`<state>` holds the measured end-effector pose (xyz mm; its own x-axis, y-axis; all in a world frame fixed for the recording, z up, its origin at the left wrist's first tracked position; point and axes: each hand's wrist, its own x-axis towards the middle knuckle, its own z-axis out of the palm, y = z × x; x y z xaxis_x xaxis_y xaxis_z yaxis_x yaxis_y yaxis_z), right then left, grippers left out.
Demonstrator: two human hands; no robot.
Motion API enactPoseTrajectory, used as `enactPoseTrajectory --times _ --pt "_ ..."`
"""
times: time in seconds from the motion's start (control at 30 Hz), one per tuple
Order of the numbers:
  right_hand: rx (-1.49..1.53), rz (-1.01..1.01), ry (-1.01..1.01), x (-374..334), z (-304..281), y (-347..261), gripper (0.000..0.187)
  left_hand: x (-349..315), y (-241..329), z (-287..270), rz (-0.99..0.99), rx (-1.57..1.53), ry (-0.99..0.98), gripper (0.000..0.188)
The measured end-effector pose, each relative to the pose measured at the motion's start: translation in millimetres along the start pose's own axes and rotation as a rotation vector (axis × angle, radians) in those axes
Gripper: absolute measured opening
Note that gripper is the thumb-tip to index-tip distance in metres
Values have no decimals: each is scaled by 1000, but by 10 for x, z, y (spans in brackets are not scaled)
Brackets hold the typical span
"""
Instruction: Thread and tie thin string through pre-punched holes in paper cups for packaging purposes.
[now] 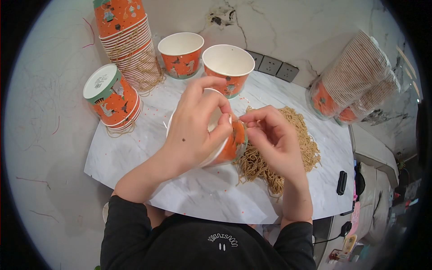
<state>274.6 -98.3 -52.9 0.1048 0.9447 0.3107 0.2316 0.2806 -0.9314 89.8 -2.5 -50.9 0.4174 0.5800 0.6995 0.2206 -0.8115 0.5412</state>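
Cup: mid-bench, left of cords; rim gripped in my left hand. My right hand: fingertips beside its wall, grip untellable. Best handling: steady rim, light pinch.

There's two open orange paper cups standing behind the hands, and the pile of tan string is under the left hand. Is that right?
Not quite: the head view shows the pile of tan string under the right hand, not the left hand. The two open orange paper cups do stand behind the hands.
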Motion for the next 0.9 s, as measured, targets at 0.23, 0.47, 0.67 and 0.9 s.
enactPoseTrajectory --times 0.23,0.47,0.67,0.9 --pt "-257 -181 105 -13 187 91 19 39 -23 -117 -179 -553 -367 10" --pt "307 140 -141 74 -30 30 14 119 -210 -78 99 -361 -469 44" --pt "550 197 -157 90 14 46 13 105 -216 -43 -85 -495 -589 40" --pt "317 112 -99 54 86 75 10 80 -179 -11 -555 -966 -680 22"
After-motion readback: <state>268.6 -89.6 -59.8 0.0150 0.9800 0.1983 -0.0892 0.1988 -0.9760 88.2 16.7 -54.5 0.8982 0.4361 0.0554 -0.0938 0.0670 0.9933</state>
